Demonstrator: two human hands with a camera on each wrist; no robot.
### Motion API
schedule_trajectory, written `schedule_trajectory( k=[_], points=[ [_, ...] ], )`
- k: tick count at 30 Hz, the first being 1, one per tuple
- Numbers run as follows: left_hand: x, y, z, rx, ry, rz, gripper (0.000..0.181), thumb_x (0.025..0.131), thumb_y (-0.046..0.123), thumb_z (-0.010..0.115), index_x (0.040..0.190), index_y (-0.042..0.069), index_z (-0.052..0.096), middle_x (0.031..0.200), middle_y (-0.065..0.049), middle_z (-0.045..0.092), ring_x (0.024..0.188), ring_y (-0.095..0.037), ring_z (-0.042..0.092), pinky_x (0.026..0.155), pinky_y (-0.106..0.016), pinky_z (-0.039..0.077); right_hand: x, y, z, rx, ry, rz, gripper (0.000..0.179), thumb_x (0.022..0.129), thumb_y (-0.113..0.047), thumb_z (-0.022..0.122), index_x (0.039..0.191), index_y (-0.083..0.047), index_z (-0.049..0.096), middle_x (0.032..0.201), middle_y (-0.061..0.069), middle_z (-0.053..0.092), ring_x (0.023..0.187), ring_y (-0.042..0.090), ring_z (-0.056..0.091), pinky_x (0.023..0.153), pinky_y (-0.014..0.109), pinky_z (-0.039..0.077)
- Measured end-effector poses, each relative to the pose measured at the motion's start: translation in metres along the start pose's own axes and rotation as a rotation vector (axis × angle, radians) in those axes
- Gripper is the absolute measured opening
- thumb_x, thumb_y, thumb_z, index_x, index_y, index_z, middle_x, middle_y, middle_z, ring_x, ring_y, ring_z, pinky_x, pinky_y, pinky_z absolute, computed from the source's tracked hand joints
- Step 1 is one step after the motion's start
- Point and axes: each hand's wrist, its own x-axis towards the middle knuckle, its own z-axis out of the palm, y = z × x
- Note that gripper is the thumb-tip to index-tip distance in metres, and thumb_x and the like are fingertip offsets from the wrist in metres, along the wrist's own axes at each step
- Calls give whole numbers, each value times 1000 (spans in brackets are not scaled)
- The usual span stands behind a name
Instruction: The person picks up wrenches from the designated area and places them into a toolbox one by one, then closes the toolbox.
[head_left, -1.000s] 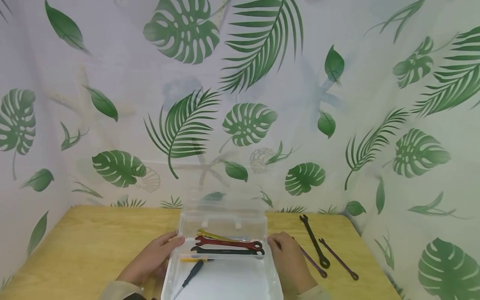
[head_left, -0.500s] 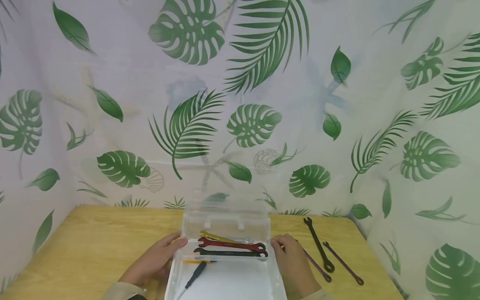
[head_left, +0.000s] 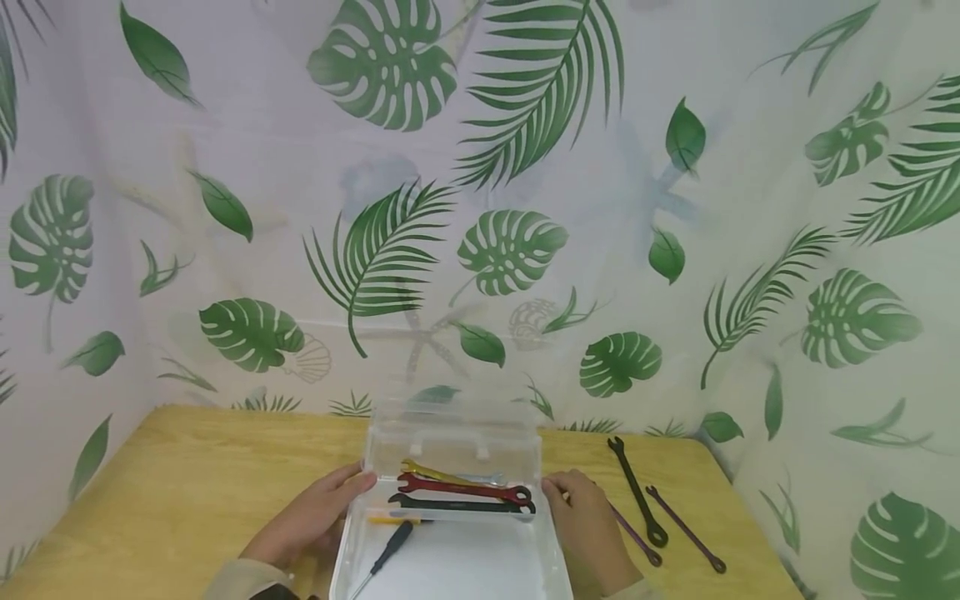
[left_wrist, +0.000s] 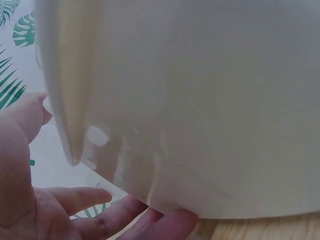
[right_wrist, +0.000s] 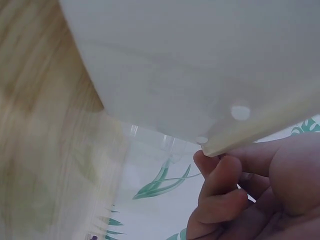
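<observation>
In the head view, a white plastic toolbox point(head_left: 487, 560) stands with its clear lid point(head_left: 453, 429) raised at the back. My left hand point(head_left: 318, 510) holds its left side, thumb on the rim; the left wrist view has the fingers point(left_wrist: 107, 216) along the bottom edge. At the right rear corner, my right hand point(head_left: 587, 523) pinches the rim, as the right wrist view also shows. Inside, towards the back, lie a red wrench point(head_left: 465, 490), a black wrench point(head_left: 457, 505), a gold wrench point(head_left: 431, 472) and a silver one point(head_left: 491, 479). In front is a black-handled screwdriver point(head_left: 390, 550).
Right of the box, on the wooden table point(head_left: 210, 475), lie a large black wrench point(head_left: 637, 492) and two thin purple wrenches, one farther right point(head_left: 686, 529), the other partly behind my right hand. A leaf-patterned cloth point(head_left: 420, 275) hangs around the table's back and sides.
The head view has turned slightly, so the scene sits a little further right. Both hands keep their hold on the toolbox, and its contents look unmoved.
</observation>
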Motion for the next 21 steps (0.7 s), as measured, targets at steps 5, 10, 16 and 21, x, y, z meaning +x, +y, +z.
schedule_trajectory(
  k=[5,10,16,21],
  points=[
    [2,1,0,2,10,3,84,100,60,58,159,6,37,139,-23,62,115,-37,66,85,-55,61,-2,-2,-3,-10,5,1,17,104,-17,63,105,-8,77,89,-2,65,76,12,55,66,30,49],
    [2,-2,-2,-15,10,-8,85,99,61,59,160,6,36,138,-23,62,113,-36,67,82,-54,62,-3,-4,-1,-1,6,-27,18,104,-18,63,105,-9,78,87,-3,64,75,12,53,65,28,48],
    [2,-1,-3,27,32,-33,91,94,68,61,159,8,38,139,-22,62,115,-37,66,83,-56,61,-3,1,4,-30,25,-59,17,104,-18,63,105,-10,78,85,-5,62,70,10,48,59,25,43],
    [2,0,0,16,31,-37,92,93,68,62,159,9,39,139,-22,62,117,-40,66,86,-57,60,-5,12,2,-42,32,-90,12,102,-17,65,104,-14,77,86,-9,63,71,7,51,61,24,46]
  ],
)
